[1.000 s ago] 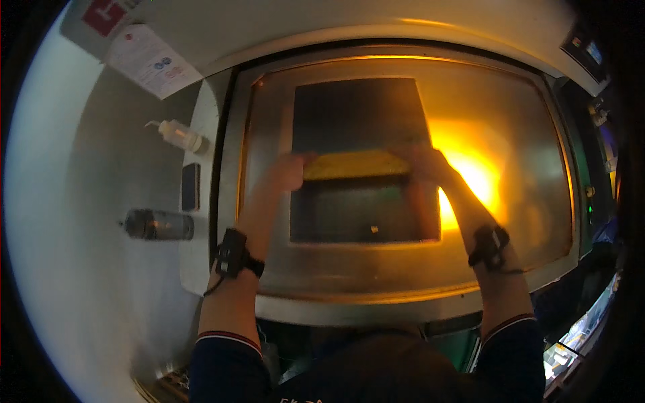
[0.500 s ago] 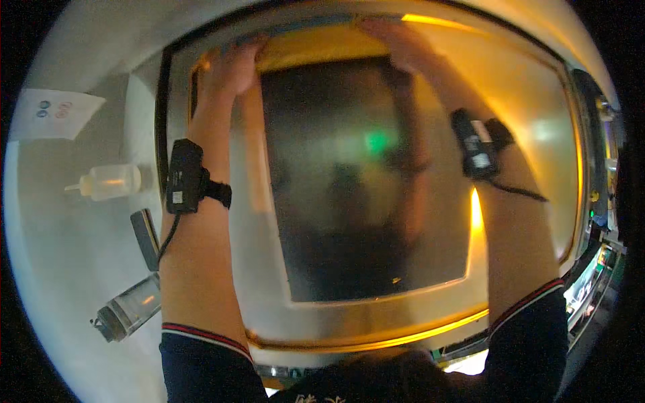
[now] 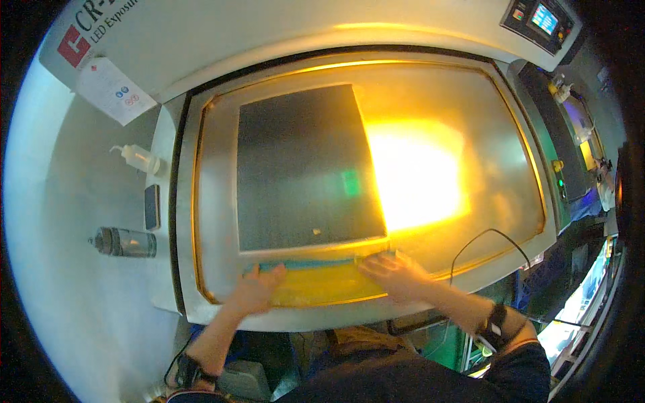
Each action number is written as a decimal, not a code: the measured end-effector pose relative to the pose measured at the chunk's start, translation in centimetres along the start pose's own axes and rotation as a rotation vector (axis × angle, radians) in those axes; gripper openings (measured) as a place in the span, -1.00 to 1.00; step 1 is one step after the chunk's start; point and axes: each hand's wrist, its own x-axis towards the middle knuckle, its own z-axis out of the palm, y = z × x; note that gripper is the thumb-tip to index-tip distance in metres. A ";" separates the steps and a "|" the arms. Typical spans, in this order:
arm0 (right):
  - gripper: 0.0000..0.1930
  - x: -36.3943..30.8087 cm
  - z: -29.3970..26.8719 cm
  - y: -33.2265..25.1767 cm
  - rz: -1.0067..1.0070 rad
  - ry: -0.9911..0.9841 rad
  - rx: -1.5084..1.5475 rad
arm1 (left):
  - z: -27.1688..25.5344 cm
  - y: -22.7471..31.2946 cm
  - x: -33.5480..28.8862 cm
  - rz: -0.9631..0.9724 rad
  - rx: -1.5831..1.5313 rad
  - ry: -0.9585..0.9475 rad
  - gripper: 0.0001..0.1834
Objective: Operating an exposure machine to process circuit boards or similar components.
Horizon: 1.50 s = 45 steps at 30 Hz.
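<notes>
A wide yellow squeegee-like blade [image 3: 326,285] with a blue strip along its far edge lies crosswise near the front rim of a large framed flatbed [image 3: 443,87]. My left hand [image 3: 259,290] is closed on its left end. My right hand [image 3: 395,274] grips the right end, fingers over the top; both hands are slightly blurred. Just beyond the blade, a dark rectangular sheet [image 3: 302,168] with a pale border lies flat on the bed. A small pale scrap [image 3: 316,232] shows near the sheet's front edge.
Left of the bed are a white squeeze bottle [image 3: 140,158], a phone-like dark slab [image 3: 152,207] and a clear dark-capped bottle [image 3: 126,242]. A printed paper [image 3: 115,91] hangs at the back left, a control panel [image 3: 543,21] at the back right. Bright light [image 3: 416,174] glares right of the sheet.
Both hands have come from the bed's far edge to its near edge with the yellow blade. My view has pulled back, showing the back panel and control screen.
</notes>
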 end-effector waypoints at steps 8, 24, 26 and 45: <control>-0.31 -9.1 -2.2 -1.7 0.129 -0.054 0.276 | -0.7 10.3 -6.5 -0.066 -0.165 -0.124 -0.04; -0.16 23.3 1.0 38.1 0.220 0.089 -0.029 | -20.0 -3.5 36.8 -0.123 -0.058 0.356 -0.17; -0.09 26.7 0.5 42.8 0.236 0.129 -0.016 | -21.8 -5.4 43.2 -0.116 -0.128 0.403 -0.21; -0.29 -6.7 2.7 13.5 0.119 -0.163 0.067 | -5.6 11.6 7.9 0.243 -0.082 -0.102 -0.03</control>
